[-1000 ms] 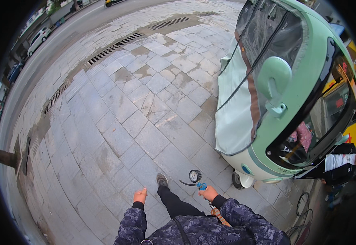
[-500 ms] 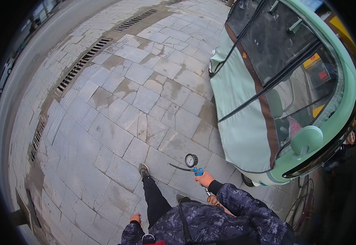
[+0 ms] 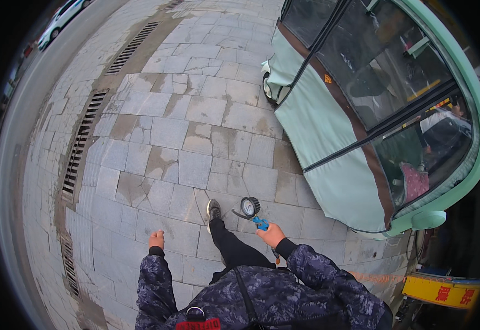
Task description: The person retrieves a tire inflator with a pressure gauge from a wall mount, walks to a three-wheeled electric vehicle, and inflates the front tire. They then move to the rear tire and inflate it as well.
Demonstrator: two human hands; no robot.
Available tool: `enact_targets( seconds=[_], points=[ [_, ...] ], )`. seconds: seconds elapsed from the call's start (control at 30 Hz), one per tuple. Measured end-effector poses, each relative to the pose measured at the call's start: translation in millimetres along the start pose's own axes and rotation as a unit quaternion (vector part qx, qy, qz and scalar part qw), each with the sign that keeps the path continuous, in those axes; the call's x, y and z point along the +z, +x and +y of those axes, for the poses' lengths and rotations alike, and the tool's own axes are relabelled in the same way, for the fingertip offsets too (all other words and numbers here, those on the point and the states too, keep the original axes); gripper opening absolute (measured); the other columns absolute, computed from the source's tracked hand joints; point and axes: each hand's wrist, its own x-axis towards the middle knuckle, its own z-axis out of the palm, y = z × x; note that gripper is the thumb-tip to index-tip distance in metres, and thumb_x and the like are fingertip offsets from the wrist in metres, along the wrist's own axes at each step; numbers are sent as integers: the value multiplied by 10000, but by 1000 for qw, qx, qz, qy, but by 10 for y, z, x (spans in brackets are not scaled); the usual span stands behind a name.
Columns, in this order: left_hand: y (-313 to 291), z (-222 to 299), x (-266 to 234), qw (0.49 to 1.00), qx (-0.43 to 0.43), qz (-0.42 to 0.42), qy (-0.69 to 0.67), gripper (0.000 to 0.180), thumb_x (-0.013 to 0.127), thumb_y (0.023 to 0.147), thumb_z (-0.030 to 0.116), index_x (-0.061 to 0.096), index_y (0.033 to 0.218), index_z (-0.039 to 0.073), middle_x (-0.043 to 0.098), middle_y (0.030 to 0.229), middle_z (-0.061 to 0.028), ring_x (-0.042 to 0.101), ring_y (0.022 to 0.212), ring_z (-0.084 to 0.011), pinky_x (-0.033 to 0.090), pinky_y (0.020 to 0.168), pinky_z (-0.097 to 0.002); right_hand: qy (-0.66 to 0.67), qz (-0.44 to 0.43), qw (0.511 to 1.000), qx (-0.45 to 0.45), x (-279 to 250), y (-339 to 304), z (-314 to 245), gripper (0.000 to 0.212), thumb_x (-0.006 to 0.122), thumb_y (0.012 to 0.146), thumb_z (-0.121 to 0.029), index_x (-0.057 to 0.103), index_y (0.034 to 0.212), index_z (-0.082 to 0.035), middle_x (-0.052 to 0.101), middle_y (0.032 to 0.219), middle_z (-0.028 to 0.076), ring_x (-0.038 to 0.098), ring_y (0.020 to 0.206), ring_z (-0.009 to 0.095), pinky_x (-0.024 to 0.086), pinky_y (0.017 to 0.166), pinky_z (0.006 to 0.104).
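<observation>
My right hand (image 3: 273, 235) is wrapped round the blue handle of a tire inflator gun (image 3: 260, 223). Its round black-rimmed pressure gauge (image 3: 249, 207) faces up, and a short black hose sticks out beside it. An orange coiled air hose (image 3: 372, 277) runs low over the paving to the right, partly hidden by my sleeve. My left hand (image 3: 156, 239) hangs on the left with its fingers curled in and shows nothing in it. To the right of the inflator stands a small pale-green covered vehicle (image 3: 333, 126) with clear windows and a brown stripe.
Grey stone paving (image 3: 196, 165) spreads in front, with a metal drain grate (image 3: 83, 143) along its left. Beyond lies a road with a white car (image 3: 63, 21). A green mirror (image 3: 429, 220) juts from the vehicle's near end. A yellow sign (image 3: 443, 291) stands at lower right.
My view has turned and moved along the paving. My left arm has swung forward and one foot has stepped. The inflator stays in my right hand. A person now shows through the vehicle's window.
</observation>
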Motion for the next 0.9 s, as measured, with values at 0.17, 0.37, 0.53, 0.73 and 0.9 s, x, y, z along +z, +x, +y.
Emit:
enact_targets(
  seconds=[0.17,0.37,0.53,0.73,0.9],
  points=[
    [1139,886,-8,998,-51,-20,-44,356,674,990,385,723,877,51,648,694,-7,536,573,-107,426,533,-316,-8,22,1000,-14,237,1109,-821,327,738,858,-312,656,922,-3,647,714,151,599,648,264,502,677,431],
    [2225,1523,112,997,4,-75,5,204,753,954,261,699,925,67,587,685,42,495,559,-83,381,476,-289,36,58,998,-9,339,2055,-1706,300,727,857,-285,674,960,-8,650,724,157,626,667,283,511,696,433],
    [3255,2415,153,988,66,-127,66,218,784,937,256,719,926,48,662,739,18,564,626,-90,462,578,-290,76,87,993,22,319,2729,-2497,281,720,864,-271,680,957,-8,645,726,143,621,667,264,505,685,417],
    [5054,4120,479,947,58,-268,169,304,726,987,350,717,944,49,679,747,-9,586,635,-108,477,590,-297,93,166,979,67,319,3688,-3375,277,743,874,-264,688,973,-11,670,769,196,655,710,354,518,710,433],
    [6061,5799,1049,931,135,-275,199,518,532,1080,510,728,936,52,598,695,9,515,567,-101,434,542,-298,159,232,958,62,87,4442,-3879,287,743,877,-256,700,1009,-5,687,782,201,684,742,370,532,727,430]
  ],
)
